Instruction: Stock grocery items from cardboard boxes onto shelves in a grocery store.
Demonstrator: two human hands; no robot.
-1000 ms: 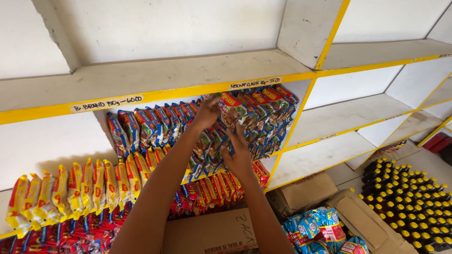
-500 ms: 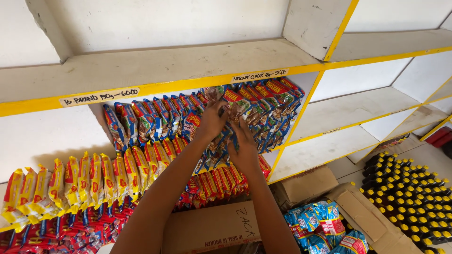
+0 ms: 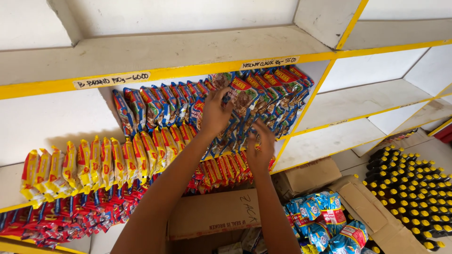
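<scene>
Both hands were raised into the middle compartment of a white shelf unit with yellow edging. Higher and further in, the left hand had its fingers curled over the tops of the upright blue and red packets, pressing against them where that row met the green and red packets; it looked closed on a packet edge, though which single packet it gripped could not be told. Lower and to the right, the right hand was spread with its fingers loosely bent, its fingertips touching the bottom edges of the green and red packets, steadying them rather than clasping anything. These two rows stood on edge, packed tightly, filling the right half of the compartment up to its yellow divider. Just below and left of the left forearm, a row of yellow and red packets leaned along the front edge of the next shelf down, and red packets continued that row under the right hand. Beneath the arms sat an open brown cardboard box. To its right, a second carton held blue and red bags, and dark bottles with yellow caps stood massed at the lower right corner.
</scene>
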